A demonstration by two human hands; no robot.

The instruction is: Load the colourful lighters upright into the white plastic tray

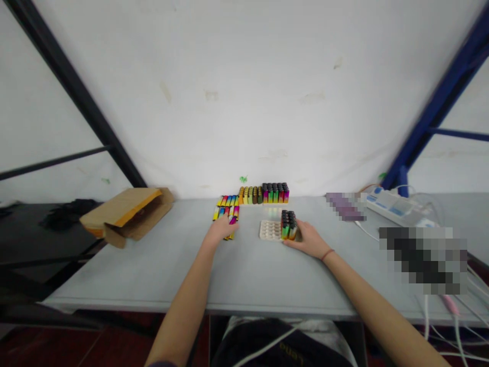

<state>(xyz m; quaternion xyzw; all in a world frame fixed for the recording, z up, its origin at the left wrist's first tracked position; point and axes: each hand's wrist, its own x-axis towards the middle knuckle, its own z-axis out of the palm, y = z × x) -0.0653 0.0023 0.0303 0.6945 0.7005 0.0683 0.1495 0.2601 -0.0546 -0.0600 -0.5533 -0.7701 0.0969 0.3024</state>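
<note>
My left hand [220, 229] is at the left group of loose lighters, its fingers closed around a purple and yellow lighter [233, 220]. Other colourful lighters [228, 200] lie in rows just beyond it. To the right sits a white tray [269, 230] with round holes. Upright lighters [288, 224] with black tops fill its right part, while the holes on its left side show bare. My right hand [310, 239] grips the tray's right end, thumb along the front and fingers behind the lighters, partly hidden.
Against the wall stand lighters with black tops [275, 192] and a block of yellow to dark ones [250, 194]. An opened cardboard box [128, 214] lies on the left of the grey table [160, 275]. A phone [346, 206], power strip [397, 206] and cables are at right.
</note>
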